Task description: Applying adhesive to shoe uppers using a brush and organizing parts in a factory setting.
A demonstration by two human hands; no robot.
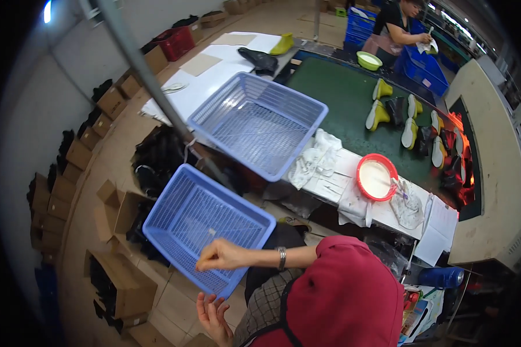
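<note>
My right hand (221, 255), with a metal band on its wrist, reaches left over a blue plastic basket (258, 232). Its fingers are curled closed, and what they hold, if anything, is hidden. Just below the basket's near corner, my left hand (213, 319) is open, fingers spread and fingertips close to the rim; whether they touch it I cannot tell. The basket sits tilted, with a small pale tag on its mesh bottom. Beyond it, a second blue basket (259, 168) rests at the table's edge. My red sleeve (344, 289) covers the lower middle.
A red bowl of white liquid (375, 179) stands on a white ledge beside rags (318, 157). Yellow and black shoes (378, 115) lie on a green conveyor (330, 87) by a glowing machine opening. Cartons (130, 286) line the left floor. A co-worker (396, 32) works behind.
</note>
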